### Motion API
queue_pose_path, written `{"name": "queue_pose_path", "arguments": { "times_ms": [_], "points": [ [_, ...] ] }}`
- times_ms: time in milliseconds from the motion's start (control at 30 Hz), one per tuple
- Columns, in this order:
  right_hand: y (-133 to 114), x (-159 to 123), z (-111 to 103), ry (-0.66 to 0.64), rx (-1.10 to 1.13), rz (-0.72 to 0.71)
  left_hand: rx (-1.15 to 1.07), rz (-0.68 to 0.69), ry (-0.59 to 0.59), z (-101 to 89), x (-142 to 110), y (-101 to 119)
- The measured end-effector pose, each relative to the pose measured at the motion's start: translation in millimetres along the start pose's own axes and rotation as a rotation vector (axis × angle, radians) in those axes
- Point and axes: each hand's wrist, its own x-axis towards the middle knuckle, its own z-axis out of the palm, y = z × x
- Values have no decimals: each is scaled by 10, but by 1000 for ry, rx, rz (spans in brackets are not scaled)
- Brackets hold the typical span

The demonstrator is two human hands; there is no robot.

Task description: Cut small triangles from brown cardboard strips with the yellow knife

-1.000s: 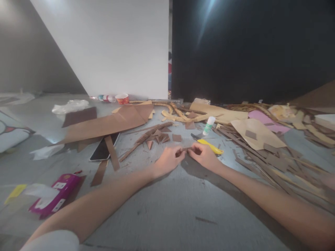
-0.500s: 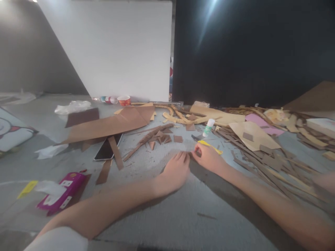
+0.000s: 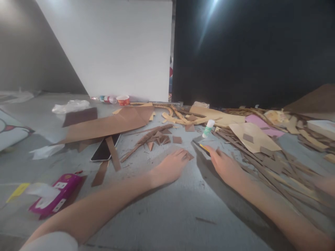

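My left hand (image 3: 175,163) rests low over the table, its fingers bent and pressed on a small brown paper piece (image 3: 191,157) whose corner shows past the fingertips. To the right, my right hand (image 3: 222,163) has its fingers closed at the handle of yellow-handled scissors (image 3: 204,147), their dark blades lying toward the far left. The palm hides most of the handle. A glue stick (image 3: 208,128) with a white cap stands tilted just beyond the scissors. Several folded brown paper points (image 3: 159,138) and a brown paper square (image 3: 177,139) lie beyond my left hand.
On the left are a phone (image 3: 101,152) under brown strips, a purple tissue pack (image 3: 56,195) and a large brown sheet (image 3: 110,125). Paper strips (image 3: 269,167) crowd the right, where another person's blurred hand (image 3: 324,184) shows. A red cup (image 3: 123,100) stands at the back.
My right hand has left the paper piece by my left hand, shifted right and closed on the scissors. My left hand stays with the paper.
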Motion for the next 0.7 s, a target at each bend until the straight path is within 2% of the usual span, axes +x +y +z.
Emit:
{"name": "queue_pose_path", "arguments": {
  "times_ms": [100,333,500,700],
  "points": [
    [-122,-105,-112,-26,91,-58,10,-1,-1,-10,9,50],
    [-254,-228,-232,131,44,-190,25,2,4,8,22,56],
    [-284,-261,-291,213,77,-208,2,25,28,33,28,38],
    [-309,-272,-333,213,115,-224,-8,28,12,45,35,17]
  ]
}}
